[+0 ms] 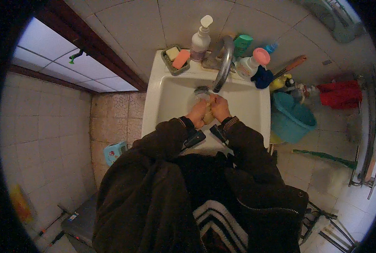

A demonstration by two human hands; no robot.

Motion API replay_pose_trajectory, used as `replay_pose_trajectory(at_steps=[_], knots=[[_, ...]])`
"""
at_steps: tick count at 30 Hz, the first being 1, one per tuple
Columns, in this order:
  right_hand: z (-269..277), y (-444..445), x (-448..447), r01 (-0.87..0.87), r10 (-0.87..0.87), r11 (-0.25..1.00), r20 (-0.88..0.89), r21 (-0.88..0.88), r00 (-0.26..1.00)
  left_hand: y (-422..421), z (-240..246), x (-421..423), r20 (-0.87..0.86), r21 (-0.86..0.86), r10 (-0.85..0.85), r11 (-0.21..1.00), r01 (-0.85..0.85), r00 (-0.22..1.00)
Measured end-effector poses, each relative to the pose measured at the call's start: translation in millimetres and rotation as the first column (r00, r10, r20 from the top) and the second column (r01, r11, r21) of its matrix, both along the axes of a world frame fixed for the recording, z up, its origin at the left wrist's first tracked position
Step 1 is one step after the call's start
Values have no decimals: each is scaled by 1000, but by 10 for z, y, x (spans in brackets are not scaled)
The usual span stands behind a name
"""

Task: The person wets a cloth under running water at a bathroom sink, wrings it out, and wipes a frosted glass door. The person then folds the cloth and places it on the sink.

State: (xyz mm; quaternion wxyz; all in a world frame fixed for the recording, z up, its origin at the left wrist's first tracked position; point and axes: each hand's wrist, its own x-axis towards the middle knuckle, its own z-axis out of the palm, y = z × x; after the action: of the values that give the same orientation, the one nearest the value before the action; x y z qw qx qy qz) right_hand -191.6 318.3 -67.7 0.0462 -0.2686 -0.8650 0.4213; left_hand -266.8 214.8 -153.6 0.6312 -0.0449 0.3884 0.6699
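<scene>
Over the white washbasin (172,101), my left hand (198,113) and my right hand (219,107) are close together, fingers curled around a limp-looking yellowish item (209,117). The picture is too blurred to tell whether it is a cloth or a sponge, and the fingers hide much of it. Just beyond my left fingers, by the dark drain (202,89), is a round, clear shape (200,95) that may be a bowl or water. The spout of the curved metal faucet (226,63) ends just above my right hand.
Along the basin's back ledge are a soap dish (175,71) with two bars, a white pump bottle (200,42), a green bottle (242,44), a pink-capped bottle (249,64) and a dark blue cloth (262,77). To the right is a teal bucket (290,123).
</scene>
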Motion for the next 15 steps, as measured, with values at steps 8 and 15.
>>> replay_pose_trajectory(at_steps=[8, 15], knots=[[12, -68, 58, -221, 214, 975, -259, -1, 942, -61, 356, 44, -95, -95, 8, 995, -17, 995], [75, -89, 89, 40, -53, 992, -98, -122, 994, -66, 175, 74, -241, 246, 16, 968, 45, 970]])
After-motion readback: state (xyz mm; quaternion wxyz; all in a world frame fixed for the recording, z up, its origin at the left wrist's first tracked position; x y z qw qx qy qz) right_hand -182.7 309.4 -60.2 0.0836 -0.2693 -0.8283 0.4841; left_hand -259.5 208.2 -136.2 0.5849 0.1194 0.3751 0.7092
